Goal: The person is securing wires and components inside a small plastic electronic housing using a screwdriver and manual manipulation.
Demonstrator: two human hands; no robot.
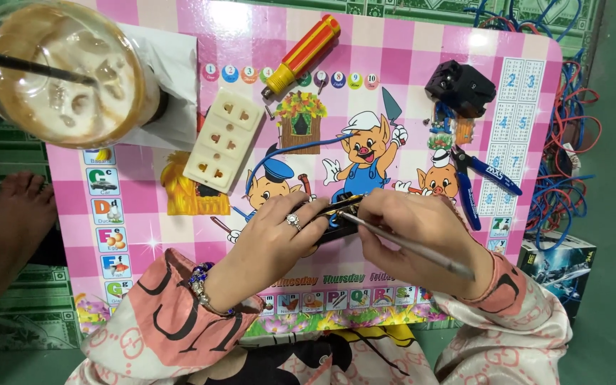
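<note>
My left hand (pixel 276 232), with a ring on one finger, presses down on a small black part with brass strips (pixel 344 214) on the pink checked table (pixel 408 64). Held like a pen in my right hand (pixel 411 232) is a thin metal tool (pixel 411 247); its tip touches the black part. A blue wire (pixel 301 146) runs from the part up across the table. Both sleeves are pink with a dark pattern.
A cream socket cover (pixel 224 139) lies left of centre, with a red-yellow screwdriver (pixel 302 55) above it. Blue-handled cutters (pixel 480 177) and a black plug housing (pixel 460 87) sit right. An iced coffee cup (pixel 58 71) looms top left. Tangled wires (pixel 568 142) and a box (pixel 557 265) lie right.
</note>
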